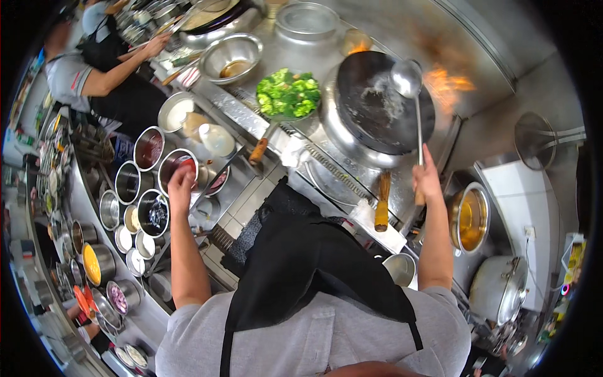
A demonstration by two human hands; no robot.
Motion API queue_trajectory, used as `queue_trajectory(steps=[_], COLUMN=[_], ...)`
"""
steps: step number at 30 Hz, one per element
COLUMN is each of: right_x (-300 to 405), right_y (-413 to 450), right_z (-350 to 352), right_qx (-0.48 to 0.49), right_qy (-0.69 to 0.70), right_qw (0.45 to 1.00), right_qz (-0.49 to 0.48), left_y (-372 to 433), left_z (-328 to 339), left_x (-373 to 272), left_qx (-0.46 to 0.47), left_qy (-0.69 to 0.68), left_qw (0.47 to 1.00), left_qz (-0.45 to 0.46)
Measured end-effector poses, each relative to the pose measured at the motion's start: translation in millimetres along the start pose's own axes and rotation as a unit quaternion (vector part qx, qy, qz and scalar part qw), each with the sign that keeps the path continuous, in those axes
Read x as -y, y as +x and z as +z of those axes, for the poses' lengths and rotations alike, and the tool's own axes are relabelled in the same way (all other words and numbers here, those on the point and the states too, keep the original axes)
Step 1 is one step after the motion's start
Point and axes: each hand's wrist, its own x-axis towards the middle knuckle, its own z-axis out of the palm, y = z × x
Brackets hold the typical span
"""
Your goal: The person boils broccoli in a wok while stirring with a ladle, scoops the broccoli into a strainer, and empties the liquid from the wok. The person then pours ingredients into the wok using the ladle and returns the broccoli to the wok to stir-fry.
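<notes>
My right hand (427,176) grips a long-handled metal ladle (407,80) near the wooden end of its handle. The ladle's bowl hangs over the right side of a dark wok (360,101), where a little whitish steam or liquid shows. Over to the left, my left hand (181,184) is at the mouth of a steel pot (165,172) with something red inside. Its fingers are blurred, so whether they hold anything is unclear. Bright green broccoli (288,94) is heaped in a wood-handled strainer (260,150) left of the wok.
Flames (447,85) flare behind the wok. A bamboo brush (382,202) lies at the stove's front edge. A steel bowl of amber liquid (472,217) stands at right. Beyond the broccoli sits a metal bowl (231,56) with brown liquid. A co-worker (113,80) stands at upper left.
</notes>
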Motion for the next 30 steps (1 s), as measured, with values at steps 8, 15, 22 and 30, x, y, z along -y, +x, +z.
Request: queue_trajectory(steps=[8,15,22,30], right_x=[19,111,153,131], right_y=[-49,15,60,50], right_z=[137,317,443,467], right_qx=[0.171,0.416,0.35,0.336], right_qy=[0.157,-0.075,-0.45,-0.576], right_qw=[0.97,0.903,0.759,0.681], right_qz=[-0.067,-0.081,-0.315,-0.305], left_y=[117,173,180,179], left_z=[-48,-21,-5,-6], left_x=[6,29,25,33], left_qx=[-0.098,-0.025,0.051,0.061], left_qy=[0.376,0.582,0.603,0.614], left_qw=[0.911,0.804,0.795,0.786], left_qz=[0.135,0.121,0.042,0.031])
